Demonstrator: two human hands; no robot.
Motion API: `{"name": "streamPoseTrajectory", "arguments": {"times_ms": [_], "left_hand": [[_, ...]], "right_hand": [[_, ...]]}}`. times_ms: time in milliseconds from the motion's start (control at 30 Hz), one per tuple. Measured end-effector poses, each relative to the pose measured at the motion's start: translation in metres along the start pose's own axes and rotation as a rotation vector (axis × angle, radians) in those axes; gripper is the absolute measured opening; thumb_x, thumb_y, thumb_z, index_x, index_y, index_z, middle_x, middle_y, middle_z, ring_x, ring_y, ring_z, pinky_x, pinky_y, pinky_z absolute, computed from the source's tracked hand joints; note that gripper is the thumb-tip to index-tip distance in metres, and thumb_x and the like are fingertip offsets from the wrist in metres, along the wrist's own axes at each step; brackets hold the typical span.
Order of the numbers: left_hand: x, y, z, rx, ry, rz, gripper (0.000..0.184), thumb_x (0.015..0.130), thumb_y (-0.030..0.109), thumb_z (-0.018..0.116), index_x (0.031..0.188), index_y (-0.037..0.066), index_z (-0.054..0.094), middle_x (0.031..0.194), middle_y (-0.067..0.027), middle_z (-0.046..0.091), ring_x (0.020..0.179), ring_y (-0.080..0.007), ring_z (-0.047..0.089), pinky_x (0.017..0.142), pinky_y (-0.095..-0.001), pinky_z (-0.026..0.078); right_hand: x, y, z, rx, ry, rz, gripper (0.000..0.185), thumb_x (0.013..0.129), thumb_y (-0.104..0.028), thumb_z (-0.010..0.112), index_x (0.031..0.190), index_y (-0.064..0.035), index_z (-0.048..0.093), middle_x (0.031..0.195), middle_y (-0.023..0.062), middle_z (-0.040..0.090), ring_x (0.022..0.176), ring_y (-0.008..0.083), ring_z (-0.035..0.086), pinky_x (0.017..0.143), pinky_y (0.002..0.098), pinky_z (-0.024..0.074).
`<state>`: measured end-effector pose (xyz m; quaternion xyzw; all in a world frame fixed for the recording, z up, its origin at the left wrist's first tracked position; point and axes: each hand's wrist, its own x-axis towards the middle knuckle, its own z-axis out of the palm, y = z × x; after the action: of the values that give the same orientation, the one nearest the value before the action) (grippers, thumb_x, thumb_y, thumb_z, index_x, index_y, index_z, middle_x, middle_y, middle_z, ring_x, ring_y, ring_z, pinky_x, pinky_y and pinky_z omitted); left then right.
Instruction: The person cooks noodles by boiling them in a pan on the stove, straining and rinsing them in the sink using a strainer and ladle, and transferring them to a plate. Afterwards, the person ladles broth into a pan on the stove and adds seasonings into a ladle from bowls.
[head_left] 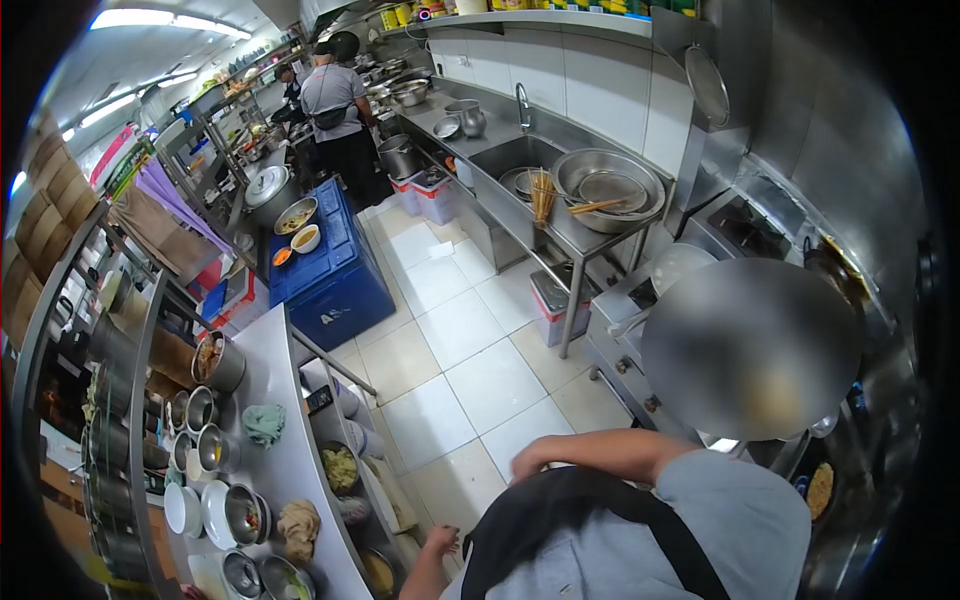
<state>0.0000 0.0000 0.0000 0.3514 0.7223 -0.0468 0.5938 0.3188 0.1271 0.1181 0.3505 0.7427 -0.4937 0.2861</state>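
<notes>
Near the bottom of the head view, my left hand [441, 541] hangs low beside the counter's lower shelf, fingers partly showing and slightly apart, with nothing seen in them. My right forearm bends across my body, and my right hand [528, 459] is in front of the black apron [560, 500]. The fingers of that hand are turned down and hidden, so I cannot see whether they hold anything. On my right, a large blurred grey round patch [750, 340] covers most of the stove. A pan [820, 490] with flat golden-brown food sits beyond my right shoulder.
A steel counter [265, 370] at left bears bowls, pots, a green cloth [263, 425] and a brown cloth [298, 530]. Ahead stands a blue cooler box [345, 270] with bowls on it. A sink [520, 160] and large basin [640, 210] line the right wall. Two people work far back.
</notes>
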Motion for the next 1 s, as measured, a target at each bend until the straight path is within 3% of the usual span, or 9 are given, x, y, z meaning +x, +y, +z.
{"name": "streamPoseTrajectory", "arguments": {"times_ms": [67,133,200,267,367,500,800,933,1000], "left_hand": [[-0.006,0.005,0.013,0.012,0.007,0.075,0.032,0.089,0.028,0.06,0.111,0.004,0.06,0.085,-0.0111,0.065,0.07,-0.0267,0.066,0.059,-0.0422,0.055],[-0.013,0.013,-0.038,0.091,0.041,0.055,0.033,0.089,0.028,0.059,0.11,0.003,0.062,0.088,-0.0116,0.066,0.07,-0.0256,0.066,0.06,-0.0402,0.054],[-0.007,0.043,-0.023,0.128,0.023,0.082,0.033,0.089,0.028,0.059,0.11,0.002,0.063,0.092,-0.0121,0.067,0.07,-0.0245,0.066,0.061,-0.0383,0.054],[-0.007,0.059,-0.023,0.163,0.05,0.122,0.039,0.087,0.031,0.061,0.111,0.0,0.064,0.099,-0.0149,0.068,0.077,-0.0259,0.068,0.069,-0.0378,0.054],[0.008,0.077,-0.023,0.334,0.064,0.24,0.048,0.083,0.035,0.064,0.114,-0.002,0.064,0.107,-0.0183,0.068,0.088,-0.0282,0.068,0.079,-0.037,0.053],[0.017,0.113,-0.027,0.249,0.126,0.209,0.056,0.08,0.04,0.066,0.116,-0.003,0.063,0.107,-0.0209,0.069,0.099,-0.0324,0.066,0.088,-0.039,0.05],[0.098,0.206,-0.082,0.345,0.079,0.139,0.047,0.088,0.037,0.055,0.109,-0.005,0.062,0.085,-0.0213,0.068,0.068,-0.0295,0.067,0.067,-0.0425,0.053],[0.081,0.245,-0.073,0.441,0.318,0.548,0.046,0.088,0.041,0.055,0.108,0.001,0.065,0.106,-0.024,0.066,0.098,-0.0381,0.064,0.086,-0.0452,0.05],[0.07,0.251,-0.069,0.304,0.332,0.547,0.044,0.088,0.041,0.056,0.109,0.003,0.064,0.11,-0.023,0.065,0.106,-0.0399,0.06,0.092,-0.0462,0.048]], "right_hand": [[-0.025,0.028,0.005,0.25,0.083,0.114,0.042,0.086,-0.034,0.054,0.096,0.0053,0.067,0.101,0.0224,0.067,0.091,0.034,0.064,0.087,0.0426,0.0492],[0.034,0.065,0.008,0.113,0.59,-0.052,0.039,0.083,-0.032,0.055,0.091,0.0038,0.067,0.094,0.0214,0.068,0.082,0.033,0.065,0.075,0.0453,0.0517],[0.005,0.095,-0.002,0.285,0.44,0.169,0.03,0.079,-0.028,0.055,0.076,-0.0005,0.066,0.062,0.0147,0.063,0.054,0.0265,0.061,0.052,0.0431,0.0488],[-0.013,0.105,0.004,0.367,0.409,0.242,0.028,0.077,-0.027,0.055,0.071,-0.0014,0.066,0.054,0.0119,0.06,0.044,0.0224,0.056,0.043,0.0378,0.0451],[0.026,0.16,0.04,0.313,0.371,0.133,0.035,0.07,-0.035,0.07,0.081,-0.0026,0.073,0.082,0.016,0.07,0.075,0.0258,0.066,0.057,0.0424,0.0518],[0.046,0.184,0.019,0.422,0.309,0.181,0.037,0.07,-0.036,0.07,0.084,-0.0021,0.073,0.083,0.0165,0.07,0.075,0.0268,0.066,0.058,0.0424,0.0517],[0.085,0.157,-0.126,0.127,0.262,0.218,0.037,0.078,-0.03,0.058,0.09,0.0032,0.07,0.082,0.0198,0.068,0.064,0.0322,0.066,0.055,0.0416,0.0543],[0.085,0.141,-0.175,0.162,0.28,0.166,0.034,0.079,-0.028,0.058,0.091,0.0022,0.07,0.074,0.0179,0.066,0.059,0.0278,0.065,0.055,0.0402,0.0554],[0.094,0.146,-0.176,0.238,0.313,0.099,0.025,0.075,-0.019,0.053,0.069,0.0027,0.064,0.055,0.0146,0.059,0.047,0.0254,0.059,0.047,0.0385,0.0503]]}}
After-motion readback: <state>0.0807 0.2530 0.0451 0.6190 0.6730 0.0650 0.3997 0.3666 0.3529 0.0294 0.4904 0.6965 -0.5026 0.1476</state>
